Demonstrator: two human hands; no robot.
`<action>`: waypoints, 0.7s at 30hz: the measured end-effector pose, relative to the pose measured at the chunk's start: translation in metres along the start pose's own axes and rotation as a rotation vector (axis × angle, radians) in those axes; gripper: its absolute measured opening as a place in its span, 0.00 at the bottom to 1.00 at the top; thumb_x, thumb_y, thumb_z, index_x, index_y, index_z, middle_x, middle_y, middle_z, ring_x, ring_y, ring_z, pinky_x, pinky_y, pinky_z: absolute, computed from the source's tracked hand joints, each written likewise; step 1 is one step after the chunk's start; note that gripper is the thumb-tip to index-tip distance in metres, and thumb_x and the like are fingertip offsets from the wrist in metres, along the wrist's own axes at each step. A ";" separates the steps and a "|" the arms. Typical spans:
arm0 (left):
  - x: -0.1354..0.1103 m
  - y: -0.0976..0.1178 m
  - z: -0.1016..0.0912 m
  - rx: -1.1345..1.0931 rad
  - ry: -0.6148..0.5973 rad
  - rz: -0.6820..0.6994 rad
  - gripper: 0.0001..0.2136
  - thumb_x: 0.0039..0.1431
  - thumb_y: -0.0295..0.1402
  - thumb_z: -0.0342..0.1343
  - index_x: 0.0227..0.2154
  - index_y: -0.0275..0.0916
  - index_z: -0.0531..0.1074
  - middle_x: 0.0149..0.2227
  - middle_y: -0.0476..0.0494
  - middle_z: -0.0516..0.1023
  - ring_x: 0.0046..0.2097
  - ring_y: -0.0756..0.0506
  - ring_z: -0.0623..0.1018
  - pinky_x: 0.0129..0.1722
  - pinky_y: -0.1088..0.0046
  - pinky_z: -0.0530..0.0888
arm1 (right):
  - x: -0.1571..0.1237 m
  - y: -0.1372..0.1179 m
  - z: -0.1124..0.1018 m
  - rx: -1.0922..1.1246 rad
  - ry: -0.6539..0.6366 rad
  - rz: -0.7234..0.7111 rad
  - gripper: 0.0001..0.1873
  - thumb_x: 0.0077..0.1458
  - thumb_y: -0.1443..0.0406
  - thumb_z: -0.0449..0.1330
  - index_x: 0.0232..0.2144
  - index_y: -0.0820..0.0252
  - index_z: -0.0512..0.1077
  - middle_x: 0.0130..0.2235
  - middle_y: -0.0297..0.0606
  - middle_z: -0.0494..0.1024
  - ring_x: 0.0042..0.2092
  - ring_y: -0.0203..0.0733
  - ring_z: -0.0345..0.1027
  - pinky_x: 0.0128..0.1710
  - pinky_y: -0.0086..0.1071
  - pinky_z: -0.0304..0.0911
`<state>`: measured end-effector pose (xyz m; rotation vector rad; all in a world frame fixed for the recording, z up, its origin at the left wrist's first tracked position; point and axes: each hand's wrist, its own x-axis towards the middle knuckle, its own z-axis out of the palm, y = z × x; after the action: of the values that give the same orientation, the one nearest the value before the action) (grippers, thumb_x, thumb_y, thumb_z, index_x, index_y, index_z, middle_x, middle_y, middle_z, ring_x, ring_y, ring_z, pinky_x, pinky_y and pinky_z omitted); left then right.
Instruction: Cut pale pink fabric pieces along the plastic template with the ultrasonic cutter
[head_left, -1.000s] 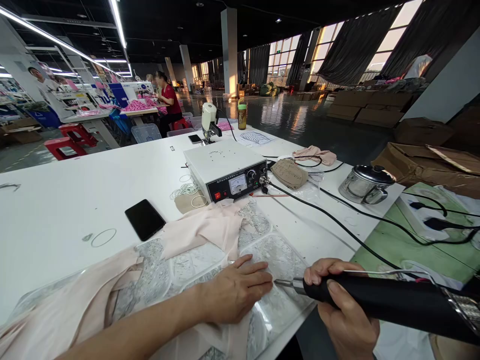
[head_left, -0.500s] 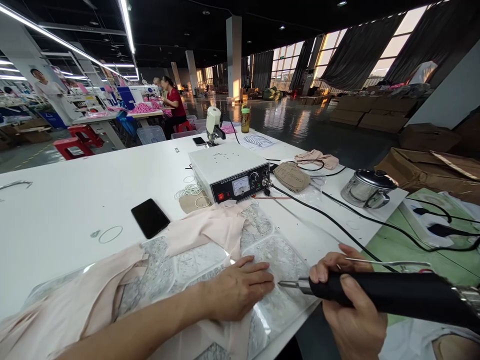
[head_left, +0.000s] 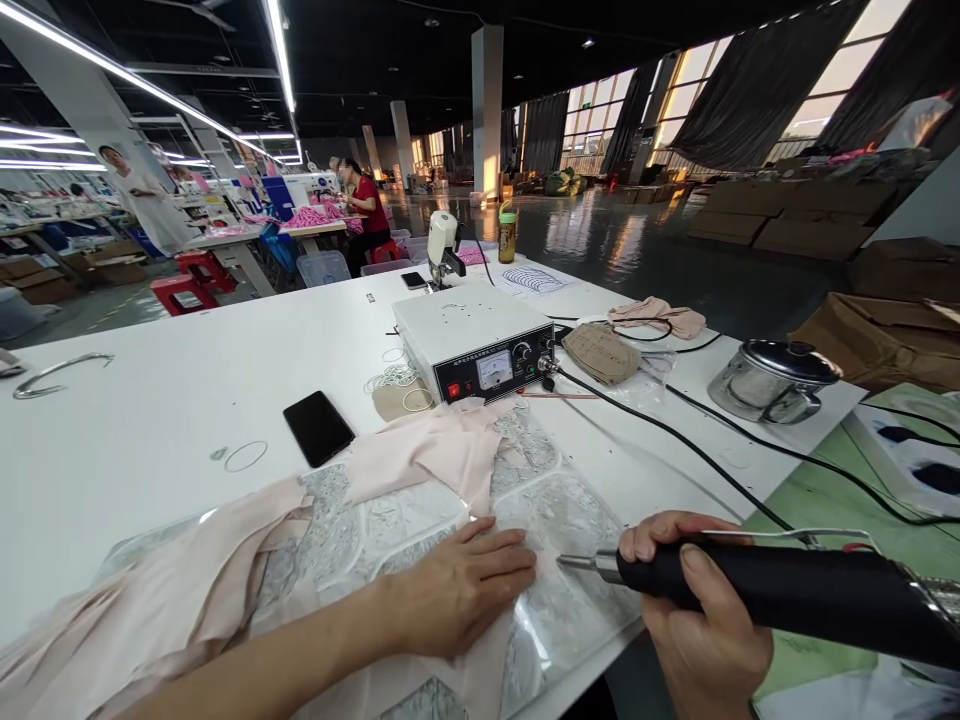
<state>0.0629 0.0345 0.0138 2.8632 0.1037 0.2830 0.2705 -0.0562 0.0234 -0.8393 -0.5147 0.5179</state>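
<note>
My left hand [head_left: 457, 585] lies flat, fingers stretched out, on pale pink fabric [head_left: 427, 455] spread over a clear plastic tray of small beads [head_left: 555, 520] at the table's near edge. My right hand [head_left: 694, 625] is wrapped round a thick black hand tool [head_left: 795, 595]. Its metal tip [head_left: 581, 565] points left, close to my left fingertips, just above the tray. A black cable [head_left: 675, 445] runs from the tool toward a white control box with a dial [head_left: 472, 340].
A black phone [head_left: 318, 427] lies left of the box. Thin rings [head_left: 245, 456], a tan pouch [head_left: 602, 352], a metal pot [head_left: 776, 382] and a small sewing machine [head_left: 442, 245] stand on the white table [head_left: 165, 400]. A person in red sits far back.
The view has shifted slightly; my left hand slid a little left on the fabric. The tool tip stays close to the fingertips.
</note>
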 end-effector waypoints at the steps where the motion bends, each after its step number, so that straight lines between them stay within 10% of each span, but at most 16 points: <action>1: -0.001 0.000 0.001 0.003 0.008 -0.010 0.17 0.71 0.29 0.42 0.58 0.33 0.65 0.58 0.39 0.72 0.64 0.39 0.65 0.66 0.58 0.54 | 0.000 0.000 -0.001 -0.006 -0.005 0.007 0.07 0.46 0.63 0.63 0.30 0.57 0.70 0.27 0.31 0.67 0.25 0.36 0.62 0.24 0.37 0.66; 21: -0.009 -0.002 0.011 0.146 0.068 0.017 0.14 0.70 0.28 0.45 0.54 0.32 0.69 0.56 0.38 0.73 0.63 0.43 0.66 0.66 0.61 0.53 | 0.000 0.007 0.012 -0.041 -0.085 0.016 0.06 0.46 0.65 0.61 0.29 0.57 0.70 0.25 0.31 0.67 0.24 0.35 0.63 0.22 0.34 0.66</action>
<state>0.0563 0.0325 0.0015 3.0003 0.1177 0.3911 0.2614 -0.0461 0.0247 -0.8636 -0.5986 0.5613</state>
